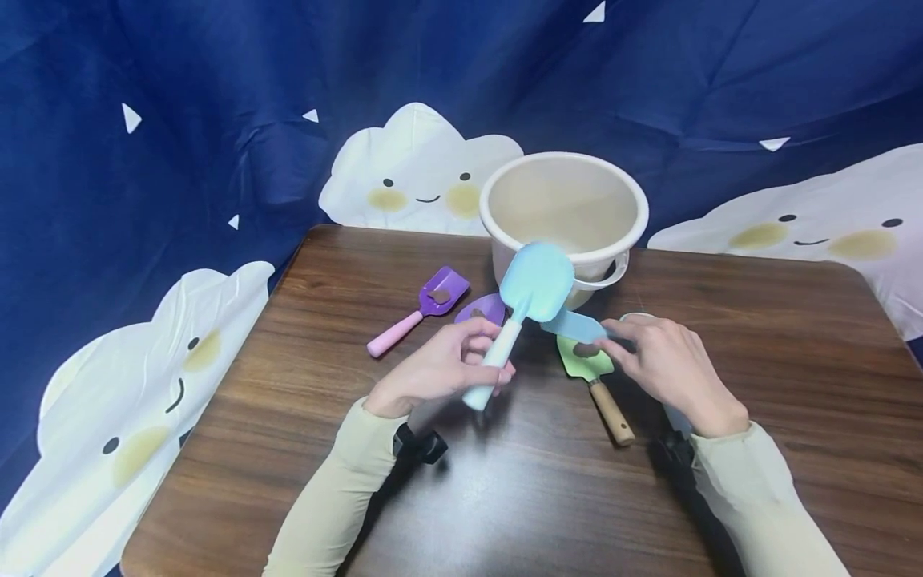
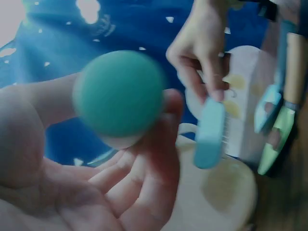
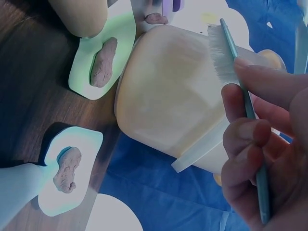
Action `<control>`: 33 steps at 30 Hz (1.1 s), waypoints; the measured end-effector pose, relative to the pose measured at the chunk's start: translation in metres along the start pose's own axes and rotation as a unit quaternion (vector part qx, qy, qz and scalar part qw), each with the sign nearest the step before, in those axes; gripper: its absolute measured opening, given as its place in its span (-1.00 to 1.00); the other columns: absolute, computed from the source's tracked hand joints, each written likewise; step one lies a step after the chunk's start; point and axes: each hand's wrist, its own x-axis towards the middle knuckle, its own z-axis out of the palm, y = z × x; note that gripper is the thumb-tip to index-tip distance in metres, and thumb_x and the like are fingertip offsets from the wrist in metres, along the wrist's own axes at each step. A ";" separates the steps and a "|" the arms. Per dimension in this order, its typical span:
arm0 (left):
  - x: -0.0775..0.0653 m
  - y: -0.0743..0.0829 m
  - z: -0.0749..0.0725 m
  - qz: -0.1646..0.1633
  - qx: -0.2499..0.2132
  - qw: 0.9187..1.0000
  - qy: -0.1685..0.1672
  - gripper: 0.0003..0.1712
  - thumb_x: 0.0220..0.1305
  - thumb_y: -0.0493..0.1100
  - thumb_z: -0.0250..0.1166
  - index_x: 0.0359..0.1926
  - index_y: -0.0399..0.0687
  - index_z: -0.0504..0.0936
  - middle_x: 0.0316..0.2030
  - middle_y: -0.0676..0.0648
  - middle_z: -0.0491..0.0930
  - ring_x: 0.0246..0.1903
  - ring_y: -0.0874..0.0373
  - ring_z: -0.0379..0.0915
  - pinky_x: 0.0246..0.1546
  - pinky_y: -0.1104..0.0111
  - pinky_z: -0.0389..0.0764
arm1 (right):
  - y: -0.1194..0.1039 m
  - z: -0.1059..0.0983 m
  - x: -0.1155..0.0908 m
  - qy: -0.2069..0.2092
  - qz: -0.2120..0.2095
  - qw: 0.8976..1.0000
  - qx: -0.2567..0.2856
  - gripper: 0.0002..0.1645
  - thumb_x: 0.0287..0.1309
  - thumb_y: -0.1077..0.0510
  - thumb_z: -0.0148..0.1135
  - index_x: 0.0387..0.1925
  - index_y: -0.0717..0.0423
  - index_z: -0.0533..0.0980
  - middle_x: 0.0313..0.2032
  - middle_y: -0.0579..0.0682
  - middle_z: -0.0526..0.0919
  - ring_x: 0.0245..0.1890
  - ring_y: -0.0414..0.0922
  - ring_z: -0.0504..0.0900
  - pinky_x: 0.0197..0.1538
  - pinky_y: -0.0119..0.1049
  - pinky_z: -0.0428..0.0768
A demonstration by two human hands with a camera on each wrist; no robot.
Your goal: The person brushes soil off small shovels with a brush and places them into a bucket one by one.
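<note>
My left hand (image 1: pixel 443 369) grips the white handle of a toy shovel (image 1: pixel 537 280) with a light blue blade, held up in front of the bucket. The handle's round end fills the middle of the left wrist view. In my right hand (image 1: pixel 674 369) is a flat blue brush (image 3: pixel 248 98), pinched between thumb and fingers, with pale bristles along one edge. The brush lies just above the green shovel (image 1: pixel 587 365) in the head view. That shovel has a wooden handle and a brown lump (image 3: pixel 103 62) on its blade. The left shovel's blade overlaps the bucket's front.
A white bucket (image 1: pixel 497 216) with a side handle stands at the table's (image 1: pixel 288 497) back. Left of it lie a purple shovel (image 1: pixel 443 284) with a pink handle and another purple blade (image 1: pixel 490 304). A light blue shovel (image 3: pixel 91 144) with a brown lump lies beneath my right hand.
</note>
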 end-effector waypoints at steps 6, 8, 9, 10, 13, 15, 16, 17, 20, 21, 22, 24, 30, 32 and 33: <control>0.014 0.016 0.002 0.004 -0.043 0.998 0.056 -0.52 0.18 -0.29 0.35 0.11 -0.20 0.40 -0.28 -0.10 0.68 -0.50 0.05 0.64 -0.36 0.26 0.69 | 0.000 -0.001 -0.001 -0.007 0.004 1.000 0.002 -0.70 0.07 0.07 0.39 -0.14 0.09 0.68 -0.35 -0.07 0.71 -0.48 -0.06 0.65 -0.54 -0.10 0.53; 0.021 0.019 0.003 0.005 -0.063 0.996 0.065 -0.53 0.22 -0.27 0.32 0.12 -0.20 0.40 -0.26 -0.12 0.68 -0.52 0.07 0.63 -0.36 0.27 0.69 | 0.001 -0.001 -0.001 -0.007 0.004 1.000 0.000 -0.69 0.07 0.07 0.40 -0.14 0.10 0.68 -0.36 -0.07 0.71 -0.50 -0.09 0.63 -0.55 -0.14 0.51; 0.024 0.020 0.003 0.006 -0.070 0.995 0.069 -0.54 0.23 -0.26 0.31 0.12 -0.20 0.40 -0.25 -0.13 0.69 -0.53 0.08 0.62 -0.36 0.28 0.68 | 0.001 -0.001 -0.001 -0.006 0.005 1.000 -0.001 -0.69 0.07 0.06 0.40 -0.14 0.10 0.68 -0.36 -0.07 0.71 -0.50 -0.09 0.62 -0.55 -0.14 0.51; 0.026 0.021 0.004 0.011 -0.081 0.994 0.072 -0.55 0.25 -0.26 0.29 0.13 -0.21 0.40 -0.23 -0.19 0.69 -0.54 0.10 0.61 -0.35 0.28 0.69 | 0.001 -0.001 -0.001 -0.006 0.005 1.000 -0.002 -0.69 0.06 0.06 0.41 -0.15 0.09 0.68 -0.36 -0.08 0.71 -0.51 -0.10 0.61 -0.56 -0.15 0.50; 0.035 0.022 0.005 0.026 -0.102 0.991 0.081 -0.61 0.29 -0.25 0.25 0.11 -0.24 0.43 -0.19 -0.29 0.66 -0.56 0.12 0.58 -0.37 0.32 0.67 | 0.002 -0.001 -0.002 -0.004 0.007 1.000 -0.003 -0.68 0.07 0.05 0.40 -0.14 0.09 0.68 -0.36 -0.07 0.72 -0.52 -0.10 0.60 -0.56 -0.14 0.49; 0.040 0.024 0.006 0.037 -0.112 0.989 0.089 -0.65 0.31 -0.23 0.23 0.08 -0.25 0.46 -0.18 -0.34 0.64 -0.58 0.13 0.54 -0.41 0.35 0.65 | 0.002 -0.001 -0.002 -0.004 0.008 1.000 -0.003 -0.68 0.07 0.04 0.40 -0.14 0.10 0.68 -0.34 -0.06 0.72 -0.52 -0.10 0.61 -0.56 -0.12 0.50; 0.043 0.024 0.006 0.041 -0.118 0.988 0.092 -0.66 0.32 -0.22 0.22 0.07 -0.25 0.47 -0.17 -0.38 0.62 -0.58 0.14 0.52 -0.42 0.35 0.64 | 0.003 -0.001 -0.002 -0.005 0.009 1.000 -0.002 -0.68 0.08 0.05 0.39 -0.14 0.10 0.68 -0.34 -0.06 0.73 -0.52 -0.10 0.60 -0.56 -0.13 0.50; 0.045 0.025 0.006 0.042 -0.119 0.987 0.097 -0.67 0.33 -0.20 0.22 0.05 -0.25 0.49 -0.18 -0.36 0.62 -0.59 0.16 0.50 -0.44 0.37 0.62 | 0.003 -0.002 -0.002 -0.006 0.009 1.000 -0.002 -0.68 0.08 0.05 0.39 -0.14 0.10 0.68 -0.34 -0.05 0.73 -0.53 -0.10 0.59 -0.57 -0.13 0.49; 0.051 0.026 0.007 0.043 -0.130 0.985 0.106 -0.69 0.35 -0.16 0.20 0.02 -0.27 0.51 -0.24 -0.29 0.63 -0.60 0.20 0.42 -0.49 0.40 0.56 | 0.003 -0.002 -0.002 -0.008 0.010 1.000 -0.003 -0.69 0.08 0.05 0.39 -0.14 0.10 0.68 -0.35 -0.06 0.72 -0.54 -0.11 0.58 -0.57 -0.12 0.49; 0.053 0.026 0.006 0.041 -0.136 0.984 0.107 -0.69 0.37 -0.15 0.19 0.01 -0.27 0.51 -0.27 -0.25 0.63 -0.60 0.22 0.40 -0.50 0.41 0.53 | 0.003 -0.002 -0.002 -0.009 0.011 1.000 -0.002 -0.69 0.09 0.05 0.39 -0.14 0.09 0.68 -0.35 -0.06 0.72 -0.54 -0.11 0.58 -0.57 -0.12 0.48; 0.055 0.027 0.006 0.039 -0.141 0.983 0.109 -0.69 0.37 -0.14 0.18 0.00 -0.27 0.51 -0.29 -0.22 0.63 -0.61 0.23 0.38 -0.50 0.43 0.52 | 0.003 -0.002 -0.002 -0.010 0.011 1.000 -0.002 -0.70 0.09 0.05 0.38 -0.14 0.09 0.68 -0.36 -0.06 0.72 -0.54 -0.12 0.57 -0.57 -0.12 0.48; 0.057 0.027 0.006 0.035 -0.153 0.981 0.110 -0.71 0.39 -0.13 0.16 -0.02 -0.27 0.52 -0.34 -0.13 0.63 -0.62 0.25 0.35 -0.51 0.46 0.48 | 0.003 -0.002 -0.002 -0.011 0.011 1.000 -0.002 -0.70 0.09 0.05 0.38 -0.15 0.08 0.68 -0.37 -0.07 0.72 -0.54 -0.12 0.57 -0.57 -0.12 0.48; 0.062 0.028 0.005 0.027 -0.201 0.973 0.112 -0.77 0.42 -0.15 0.12 -0.13 -0.25 0.53 -0.37 -0.10 0.63 -0.63 0.23 0.31 -0.52 0.50 0.41 | 0.002 0.001 -0.001 -0.010 0.010 1.000 -0.003 -0.70 0.08 0.04 0.38 -0.15 0.09 0.68 -0.37 -0.07 0.71 -0.52 -0.11 0.58 -0.56 -0.13 0.49; 0.062 0.029 0.005 0.024 -0.214 0.970 0.112 -0.76 0.42 -0.16 0.10 -0.11 -0.27 0.53 -0.36 -0.11 0.63 -0.61 0.21 0.30 -0.51 0.50 0.40 | 0.002 0.002 0.000 -0.010 0.008 1.000 -0.004 -0.70 0.08 0.04 0.39 -0.15 0.07 0.68 -0.39 -0.08 0.70 -0.52 -0.12 0.56 -0.56 -0.15 0.48; 0.062 0.030 0.005 0.022 -0.221 0.969 0.111 -0.77 0.43 -0.16 0.09 -0.11 -0.27 0.53 -0.36 -0.11 0.62 -0.60 0.21 0.30 -0.51 0.50 0.40 | 0.001 0.003 0.000 -0.010 0.006 1.000 -0.004 -0.69 0.07 0.03 0.40 -0.15 0.07 0.68 -0.40 -0.08 0.70 -0.53 -0.12 0.56 -0.57 -0.17 0.47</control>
